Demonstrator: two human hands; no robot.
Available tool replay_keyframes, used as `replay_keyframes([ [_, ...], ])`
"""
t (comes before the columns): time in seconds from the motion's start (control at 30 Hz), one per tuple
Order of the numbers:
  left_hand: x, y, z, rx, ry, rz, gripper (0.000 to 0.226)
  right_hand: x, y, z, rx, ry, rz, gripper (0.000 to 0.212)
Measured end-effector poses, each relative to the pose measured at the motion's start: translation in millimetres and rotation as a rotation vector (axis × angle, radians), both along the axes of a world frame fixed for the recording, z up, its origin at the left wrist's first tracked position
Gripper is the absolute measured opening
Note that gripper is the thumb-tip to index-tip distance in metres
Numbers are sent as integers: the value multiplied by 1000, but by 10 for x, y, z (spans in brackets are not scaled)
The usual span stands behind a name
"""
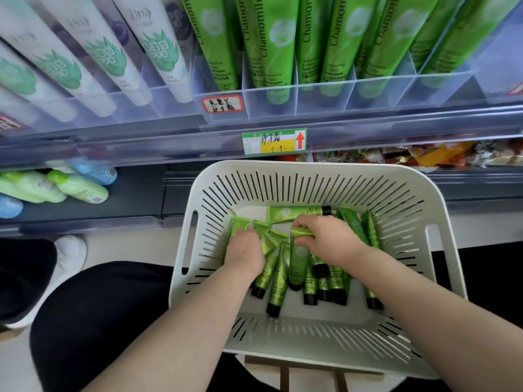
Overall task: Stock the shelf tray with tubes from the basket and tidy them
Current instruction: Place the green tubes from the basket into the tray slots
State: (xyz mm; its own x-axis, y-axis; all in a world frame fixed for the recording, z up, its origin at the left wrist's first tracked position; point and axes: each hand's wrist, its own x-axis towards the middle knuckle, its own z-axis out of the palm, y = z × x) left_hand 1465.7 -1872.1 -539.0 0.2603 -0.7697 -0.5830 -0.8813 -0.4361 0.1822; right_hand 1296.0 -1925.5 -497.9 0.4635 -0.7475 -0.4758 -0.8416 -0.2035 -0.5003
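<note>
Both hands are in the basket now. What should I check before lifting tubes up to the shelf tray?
1. Right hand grip: ok, fingers curl round one green tube at its crimped end.
2. Left hand grip: cannot tell, its fingers are buried among the tubes.
3. Stock in the basket: ok, many tubes remain.
4. Free room in the shelf tray: cannot tell, every front slot in view shows tubes.
5. Tubes lying free under the hands: not ok, they lie crossed in a heap.

Grey store shelving (135,193) stands above a pale floor (127,247).
</note>
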Motion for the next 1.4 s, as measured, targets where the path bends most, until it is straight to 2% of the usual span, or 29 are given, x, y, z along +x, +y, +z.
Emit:
replay_keyframes([
  [0.07, -21, 11, 35, -10, -20, -52, 16, -8, 20, 24, -29, -21, -24, 20],
  [0.23, -39, -19, 286, -265, 92, -36, 10, -83, 34, 185, -214, -41, -81, 27],
  [0.37, -23, -42, 681, -504, 177, -57, 13, -102, 31, 421, -386, -60, -98, 24],
  [0.53, -1, -132, 1241, -685, 262, 82, 22, -83, 18, 856, -529, -55, -58, 27],
  [0.67, 56, -168, 1745, -844, 253, 85, 17, -56, 8, 1277, -655, -74, -47, 25],
  [0.9, 178, -299, 2708, -1187, 273, 137, 22, 4, -45, 1894, -850, -159, -63, 22],
  [1.13, 263, -589, 2995, -1265, 284, 177, 14, 32, -103, 2046, -916, -182, -63, 24],
  [1.4, 292, -892, 2813, -1115, 169, 141, 27, -91, -230, 1907, -869, -124, -86, 23],
])
